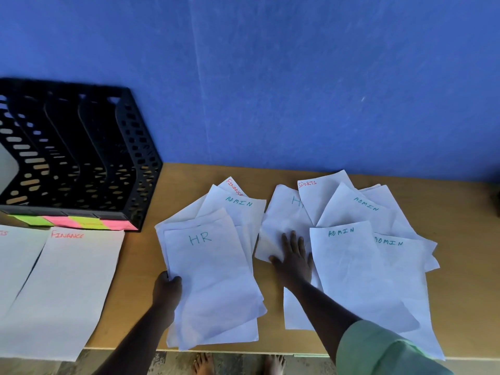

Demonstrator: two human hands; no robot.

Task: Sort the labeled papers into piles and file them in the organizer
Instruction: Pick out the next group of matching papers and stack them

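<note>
Creased white papers [351,266]: left hand [167,288] pinches HR sheet [211,280], right hand [293,259] flat

I see a tan wooden counter [278,339] set against a blue wall. At its far left stands a black perforated file organizer [81,158], coloured sticky notes [75,221] along its front base. Just in front lies a sheet headed FINANCE [62,288], overlapping another sheet [13,261] at the left edge. Mid-counter sits a stack topped HR [213,280]. To the right, loose fanned sheets [365,266] read ADMIN and SPORTS.
</note>
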